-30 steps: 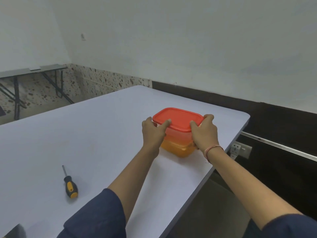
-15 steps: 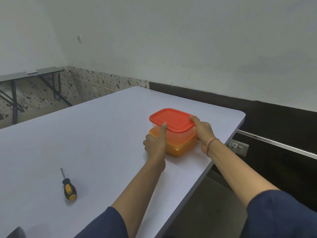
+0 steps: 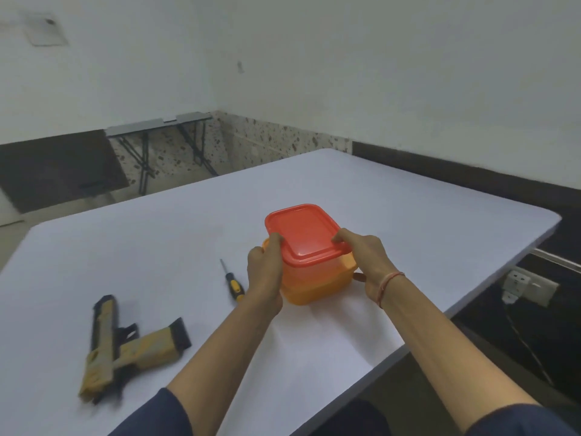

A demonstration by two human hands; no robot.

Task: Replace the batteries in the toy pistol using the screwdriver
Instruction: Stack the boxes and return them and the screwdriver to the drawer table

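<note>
The toy pistol (image 3: 125,347) lies flat on the desk (image 3: 408,215), well to the left of the orange box (image 3: 314,278) and nearer the person, untouched. Both hands are on that box. The left hand (image 3: 264,269) grips its left side, fingers (image 3: 276,239) curled at the edge of the red lid (image 3: 303,234). The right hand (image 3: 367,259) pinches the lid's right edge, likely to peel it off, perhaps for batteries inside; the contents cannot be made out. The screwdriver (image 3: 234,286) lies just left of the box, between it and the pistol. A wall socket (image 3: 522,283) sits right of the box, past the desk edge. Nothing blocks the lid.
</note>
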